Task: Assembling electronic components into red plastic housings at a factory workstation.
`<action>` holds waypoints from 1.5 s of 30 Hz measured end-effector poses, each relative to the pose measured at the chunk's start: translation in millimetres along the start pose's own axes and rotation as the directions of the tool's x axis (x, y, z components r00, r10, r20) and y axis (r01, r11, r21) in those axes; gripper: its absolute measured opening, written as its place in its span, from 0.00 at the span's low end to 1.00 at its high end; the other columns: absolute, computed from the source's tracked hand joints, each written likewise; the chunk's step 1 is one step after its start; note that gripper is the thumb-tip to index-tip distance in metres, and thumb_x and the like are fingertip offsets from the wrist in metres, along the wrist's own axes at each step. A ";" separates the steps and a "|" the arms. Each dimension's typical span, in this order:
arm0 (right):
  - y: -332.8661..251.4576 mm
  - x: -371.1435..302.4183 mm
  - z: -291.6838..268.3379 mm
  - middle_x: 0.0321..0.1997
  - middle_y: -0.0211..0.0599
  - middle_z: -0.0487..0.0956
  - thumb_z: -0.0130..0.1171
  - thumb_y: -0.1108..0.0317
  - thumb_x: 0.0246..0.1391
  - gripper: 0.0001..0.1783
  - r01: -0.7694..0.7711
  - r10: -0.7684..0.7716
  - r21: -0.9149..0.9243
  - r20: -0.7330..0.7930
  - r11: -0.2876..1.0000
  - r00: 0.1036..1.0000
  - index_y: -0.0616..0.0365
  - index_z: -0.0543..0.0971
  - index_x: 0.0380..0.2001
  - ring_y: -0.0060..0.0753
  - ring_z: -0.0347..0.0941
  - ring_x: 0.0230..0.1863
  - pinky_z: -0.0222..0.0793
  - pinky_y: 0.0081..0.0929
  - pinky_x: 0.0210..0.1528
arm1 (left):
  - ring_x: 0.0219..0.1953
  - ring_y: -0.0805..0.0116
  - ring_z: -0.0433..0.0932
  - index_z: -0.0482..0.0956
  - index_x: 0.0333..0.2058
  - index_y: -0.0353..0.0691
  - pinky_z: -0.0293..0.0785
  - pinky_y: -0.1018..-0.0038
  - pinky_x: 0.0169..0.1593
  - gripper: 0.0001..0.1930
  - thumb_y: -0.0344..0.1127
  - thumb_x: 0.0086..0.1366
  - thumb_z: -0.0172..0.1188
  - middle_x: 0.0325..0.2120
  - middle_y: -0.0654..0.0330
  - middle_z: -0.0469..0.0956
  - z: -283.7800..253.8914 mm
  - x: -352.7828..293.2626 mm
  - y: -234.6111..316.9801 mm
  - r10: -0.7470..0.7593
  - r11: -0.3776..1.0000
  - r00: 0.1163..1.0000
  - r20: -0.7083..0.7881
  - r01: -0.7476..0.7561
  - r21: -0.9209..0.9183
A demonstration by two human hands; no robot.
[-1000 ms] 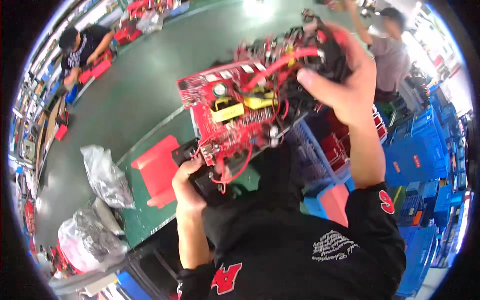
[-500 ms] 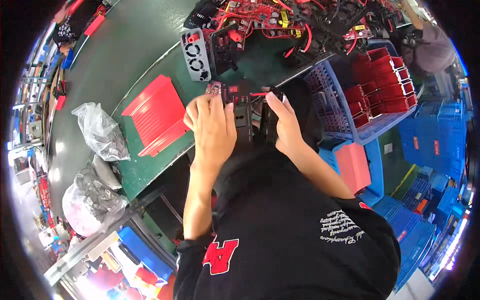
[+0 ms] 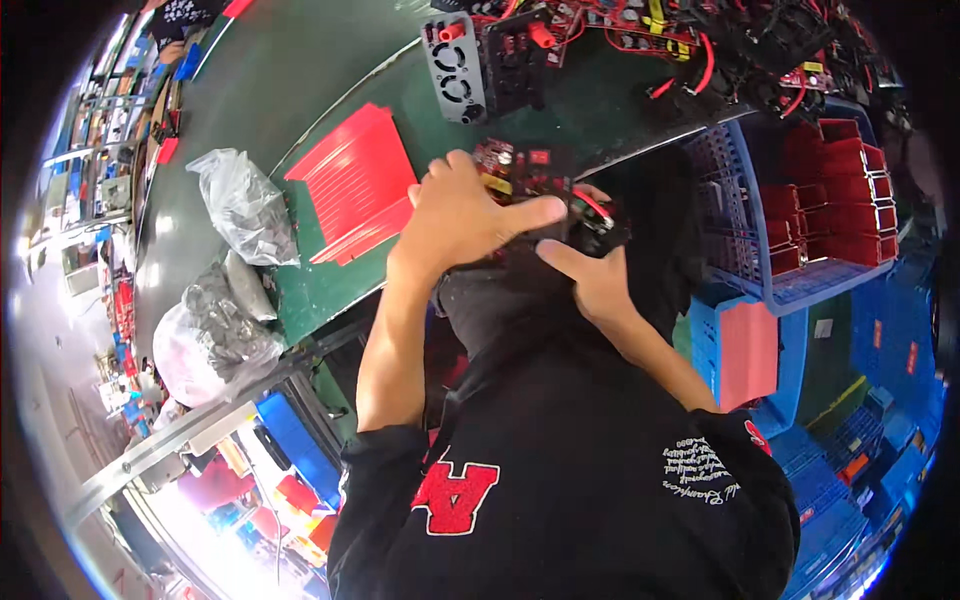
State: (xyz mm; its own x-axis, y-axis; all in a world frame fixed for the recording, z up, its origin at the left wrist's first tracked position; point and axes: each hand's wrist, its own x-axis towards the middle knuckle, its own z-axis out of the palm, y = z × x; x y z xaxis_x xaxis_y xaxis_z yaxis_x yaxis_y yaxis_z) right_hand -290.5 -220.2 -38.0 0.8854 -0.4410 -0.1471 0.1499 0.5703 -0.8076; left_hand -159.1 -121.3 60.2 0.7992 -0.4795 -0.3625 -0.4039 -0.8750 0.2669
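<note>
Above my lap I hold a red circuit board (image 3: 495, 157) joined to a black panel (image 3: 545, 180). My left hand (image 3: 450, 215) is closed round its left side, with the thumb stretched across the front. At the lower right, my right hand (image 3: 600, 283) grips the same assembly, its thumb near the panel and its other fingers mostly hidden. Beside the right fingers sits a dark round part, seemingly a fan (image 3: 600, 228), with a red wire curving over it. Left of my hands, a red ribbed metal cover (image 3: 360, 185) lies on the green bench (image 3: 315, 300).
A grey end plate with two fan openings (image 3: 455, 75) stands on the bench ahead, near piled boards and wires (image 3: 690, 45). Plastic bags (image 3: 245, 205) lie left. At right are a blue crate (image 3: 770, 290) holding red metal housings (image 3: 830, 205) and a blue bin (image 3: 705, 335).
The board assembly has been tilted and turned between my hands. My left thumb has swung across to the right, and my right hand has moved lower. The whole view has shifted.
</note>
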 end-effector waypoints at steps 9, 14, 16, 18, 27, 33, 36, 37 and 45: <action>-7.1 -32.6 -60.7 0.54 0.43 0.74 0.68 0.71 0.27 0.48 -0.359 0.306 0.346 0.200 0.867 0.931 0.62 0.64 0.59 0.40 0.72 0.55 0.65 0.38 0.61 | 0.47 0.47 0.68 0.67 0.47 0.27 0.64 0.55 0.51 0.47 0.65 0.41 0.70 0.40 0.44 0.69 7.3 -62.5 46.0 0.088 0.983 0.959 -0.268 -0.127 -0.131; -27.5 -9.2 -61.6 0.52 0.42 0.76 0.71 0.69 0.27 0.48 -0.166 0.089 0.362 0.218 0.917 0.972 0.64 0.65 0.58 0.39 0.74 0.52 0.70 0.37 0.57 | 0.25 0.67 0.75 0.80 0.26 0.29 0.69 0.73 0.34 0.22 0.42 0.70 0.46 0.26 0.54 0.80 -32.3 -45.2 -3.6 0.233 0.674 0.892 -0.388 -0.436 -0.597; -45.0 -5.5 -42.9 0.51 0.41 0.76 0.72 0.70 0.29 0.47 -0.120 0.063 0.225 0.244 0.967 0.968 0.63 0.65 0.58 0.37 0.74 0.52 0.69 0.37 0.57 | 0.18 0.58 0.73 0.76 0.18 0.35 0.65 0.65 0.24 0.18 0.37 0.66 0.50 0.17 0.52 0.76 -12.2 -18.1 -43.2 -0.004 0.968 0.589 -0.808 -0.199 -0.150; -49.5 -4.5 -31.8 0.52 0.38 0.75 0.73 0.76 0.32 0.45 -0.084 0.066 0.056 0.268 0.995 0.961 0.62 0.63 0.57 0.32 0.72 0.53 0.67 0.34 0.59 | 0.19 0.55 0.71 0.74 0.15 0.37 0.65 0.62 0.25 0.15 0.36 0.59 0.51 0.16 0.52 0.73 16.6 -5.8 -94.1 0.204 0.962 0.603 -0.772 0.022 0.271; 6.0 -34.4 10.7 0.47 0.31 0.73 0.70 0.77 0.39 0.37 -0.109 0.122 -0.075 0.202 0.991 0.972 0.59 0.65 0.53 0.22 0.70 0.50 0.67 0.27 0.53 | 0.15 0.61 0.66 0.73 0.10 0.42 0.59 0.66 0.23 0.09 0.31 0.44 0.47 0.10 0.59 0.68 14.6 -26.1 -151.8 0.403 0.870 0.752 -0.522 -0.492 -0.036; 27.7 -31.3 28.7 0.46 0.32 0.73 0.70 0.76 0.41 0.35 -0.017 0.036 -0.081 0.232 0.997 0.972 0.60 0.65 0.53 0.21 0.70 0.48 0.68 0.25 0.51 | 0.14 0.62 0.65 0.73 0.10 0.41 0.57 0.67 0.22 0.09 0.30 0.43 0.47 0.10 0.59 0.67 17.5 -27.2 -161.2 0.415 0.856 0.741 -0.527 -0.515 -0.050; 28.2 -32.0 32.0 0.46 0.32 0.73 0.70 0.76 0.41 0.36 -0.011 0.032 -0.093 0.229 0.996 0.973 0.61 0.64 0.53 0.21 0.70 0.48 0.68 0.25 0.51 | 0.14 0.63 0.64 0.73 0.10 0.41 0.56 0.68 0.22 0.08 0.30 0.42 0.47 0.09 0.60 0.67 19.6 -27.6 -162.6 0.413 0.861 0.731 -0.543 -0.508 -0.029; 29.1 -32.5 31.8 0.46 0.32 0.73 0.71 0.76 0.41 0.35 0.007 0.017 -0.102 0.231 0.995 0.973 0.61 0.65 0.53 0.21 0.70 0.48 0.68 0.24 0.51 | 0.14 0.63 0.64 0.73 0.10 0.41 0.56 0.68 0.22 0.08 0.30 0.42 0.47 0.09 0.60 0.67 20.1 -27.7 -162.2 0.410 0.861 0.732 -0.544 -0.508 -0.036; 31.4 -33.5 28.6 0.46 0.33 0.74 0.72 0.74 0.41 0.36 0.046 -0.016 -0.131 0.221 0.990 0.975 0.61 0.65 0.54 0.22 0.71 0.46 0.69 0.24 0.51 | 0.13 0.64 0.63 0.73 0.10 0.40 0.56 0.69 0.22 0.08 0.29 0.42 0.47 0.09 0.60 0.67 23.0 -27.6 -160.5 0.394 0.864 0.724 -0.566 -0.502 -0.041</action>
State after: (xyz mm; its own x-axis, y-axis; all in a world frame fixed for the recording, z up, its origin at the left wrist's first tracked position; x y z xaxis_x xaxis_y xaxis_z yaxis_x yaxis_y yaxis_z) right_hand -302.8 -167.7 -42.1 0.9581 -0.2863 -0.0045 0.1316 0.4541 -0.8812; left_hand -126.5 30.8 6.8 0.6717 -0.6542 0.3477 -0.7317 -0.5123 0.4495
